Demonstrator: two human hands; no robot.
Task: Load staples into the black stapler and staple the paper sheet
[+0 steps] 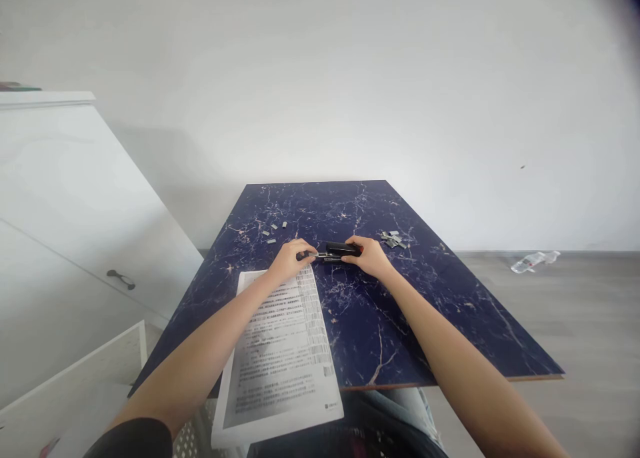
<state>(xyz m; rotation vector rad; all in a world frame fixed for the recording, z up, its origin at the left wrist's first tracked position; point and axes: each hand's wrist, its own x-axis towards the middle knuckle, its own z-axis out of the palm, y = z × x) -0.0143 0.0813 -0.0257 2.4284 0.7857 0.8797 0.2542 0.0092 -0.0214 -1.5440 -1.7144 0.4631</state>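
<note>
A black stapler (336,249) lies crosswise over the table, with a metal part showing between its black ends. Its right end is in the grip of my right hand (371,257). At the other end, my left hand (291,259) pinches the black tip between thumb and fingers. Beneath my left forearm rests a printed sheet or stack of paper (280,358), which overhangs the front edge of the table. Small strips of staples (393,239) sit in a pile to the right of the stapler. Several more staple strips (271,241) are scattered beyond my left hand.
The dark blue marble-patterned table (400,341) has its far edge near a white wall (320,78). A white cabinet (75,198) with a dark handle (121,279) stands on the left. Crumpled clear plastic (534,262) lies on the floor at the right.
</note>
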